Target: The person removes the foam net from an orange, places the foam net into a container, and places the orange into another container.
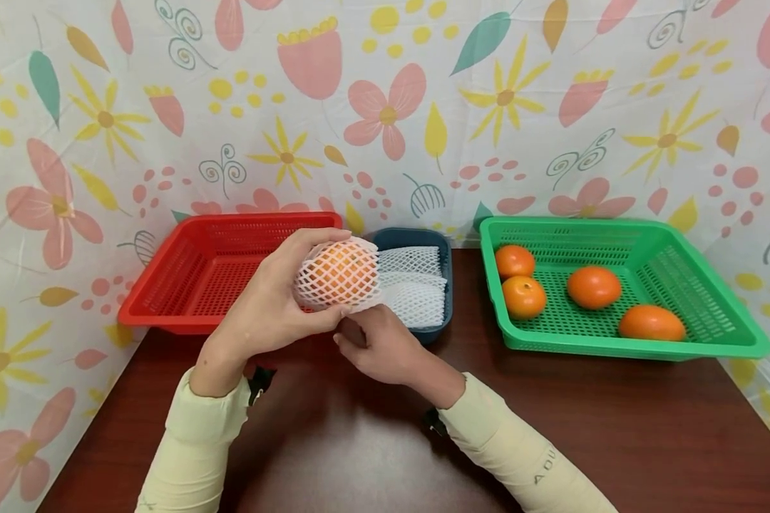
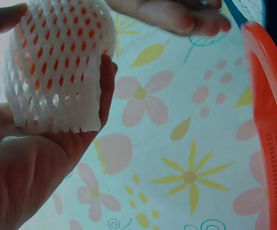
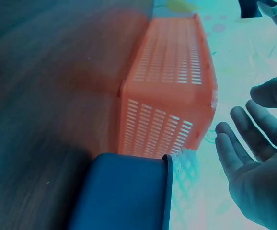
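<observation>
My left hand (image 1: 266, 306) grips an orange (image 1: 339, 271) wrapped in a white foam net sleeve (image 2: 57, 72), thumb and fingers on either side of it. In the left wrist view, the orange shows through the diamond mesh and the sleeve's fringed end reaches past it. Just below and to the right of the wrapped fruit is my right hand (image 1: 385, 349). Its fingers (image 3: 246, 129) are spread and loosely bent in the right wrist view, with nothing between them. More white net sleeves (image 1: 413, 296) lie in a dark blue basket (image 1: 448, 285) behind the right hand.
At the left stands a red basket (image 1: 199, 320), partly behind the left hand. A green basket (image 1: 616, 349) on the right holds several oranges (image 1: 594, 287). All the baskets are on a dark brown table (image 1: 334, 442), up against a flower-patterned cloth (image 1: 385, 185).
</observation>
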A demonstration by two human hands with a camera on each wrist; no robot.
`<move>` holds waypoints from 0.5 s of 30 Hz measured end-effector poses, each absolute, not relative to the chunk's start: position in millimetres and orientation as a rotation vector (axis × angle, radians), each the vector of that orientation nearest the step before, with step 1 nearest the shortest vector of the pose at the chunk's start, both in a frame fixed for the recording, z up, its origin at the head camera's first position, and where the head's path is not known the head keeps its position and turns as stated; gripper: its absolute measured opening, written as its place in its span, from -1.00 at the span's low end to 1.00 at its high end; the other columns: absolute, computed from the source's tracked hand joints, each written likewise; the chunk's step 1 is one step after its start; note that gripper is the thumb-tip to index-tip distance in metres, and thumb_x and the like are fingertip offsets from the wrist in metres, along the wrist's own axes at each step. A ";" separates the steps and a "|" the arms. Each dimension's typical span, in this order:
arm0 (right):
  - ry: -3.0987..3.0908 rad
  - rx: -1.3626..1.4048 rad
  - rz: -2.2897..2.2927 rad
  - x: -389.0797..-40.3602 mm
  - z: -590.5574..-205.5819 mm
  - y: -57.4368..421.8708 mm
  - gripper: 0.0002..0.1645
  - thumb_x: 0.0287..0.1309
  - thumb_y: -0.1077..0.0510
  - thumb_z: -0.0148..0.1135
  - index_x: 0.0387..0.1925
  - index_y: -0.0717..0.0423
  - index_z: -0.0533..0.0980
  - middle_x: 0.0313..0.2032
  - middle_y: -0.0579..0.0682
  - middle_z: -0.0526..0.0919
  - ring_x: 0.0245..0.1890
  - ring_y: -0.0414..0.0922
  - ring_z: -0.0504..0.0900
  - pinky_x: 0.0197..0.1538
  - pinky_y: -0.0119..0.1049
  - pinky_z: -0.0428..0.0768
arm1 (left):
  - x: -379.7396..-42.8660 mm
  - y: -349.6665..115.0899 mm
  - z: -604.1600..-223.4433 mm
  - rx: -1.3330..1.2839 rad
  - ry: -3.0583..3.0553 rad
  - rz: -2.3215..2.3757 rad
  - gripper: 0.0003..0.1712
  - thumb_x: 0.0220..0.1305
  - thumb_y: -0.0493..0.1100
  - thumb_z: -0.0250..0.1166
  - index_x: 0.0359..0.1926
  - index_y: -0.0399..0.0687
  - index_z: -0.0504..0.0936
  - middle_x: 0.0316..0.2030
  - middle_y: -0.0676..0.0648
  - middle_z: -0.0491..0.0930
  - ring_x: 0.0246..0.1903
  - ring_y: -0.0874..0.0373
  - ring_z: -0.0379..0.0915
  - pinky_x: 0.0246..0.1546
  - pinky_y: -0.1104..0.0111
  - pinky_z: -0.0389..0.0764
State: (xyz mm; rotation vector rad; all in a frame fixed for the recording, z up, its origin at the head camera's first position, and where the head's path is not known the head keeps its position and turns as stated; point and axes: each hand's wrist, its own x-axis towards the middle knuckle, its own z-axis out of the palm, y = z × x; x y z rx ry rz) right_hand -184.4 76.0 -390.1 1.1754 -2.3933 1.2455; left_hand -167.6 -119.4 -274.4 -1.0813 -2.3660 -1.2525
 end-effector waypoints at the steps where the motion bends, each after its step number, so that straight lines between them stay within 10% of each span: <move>1: -2.383 1.167 1.274 -183.1 -389.2 78.5 -0.52 0.30 0.30 0.31 0.23 0.07 0.53 -0.03 -0.10 0.65 -0.10 -0.16 0.57 -0.02 -0.22 0.60 | -164.5 -118.1 -271.0 -1.084 -2.357 -1.275 -0.09 0.00 -0.34 0.63 0.40 -0.13 0.45 0.31 -0.01 0.54 0.26 0.16 0.44 0.28 0.28 0.51; 8: -2.254 1.039 1.478 -179.4 -373.3 96.7 -0.34 0.30 0.38 0.28 0.39 0.02 0.46 0.27 -0.14 0.61 0.25 -0.18 0.59 0.31 -0.11 0.58 | -156.9 -112.4 -263.6 -1.112 -2.316 -1.369 -0.11 0.00 -0.39 0.60 0.38 -0.23 0.45 0.31 -0.07 0.54 0.23 0.16 0.46 0.23 0.32 0.55; 15: -2.152 0.780 1.654 -178.3 -358.1 110.0 -0.76 0.40 0.34 0.31 0.03 0.11 0.61 -0.07 -0.06 0.71 -0.13 -0.14 0.70 -0.02 -0.20 0.71 | -157.1 -110.9 -267.5 -1.113 -2.310 -1.376 -0.09 -0.01 -0.39 0.61 0.39 -0.22 0.44 0.32 -0.09 0.52 0.22 0.14 0.44 0.20 0.32 0.56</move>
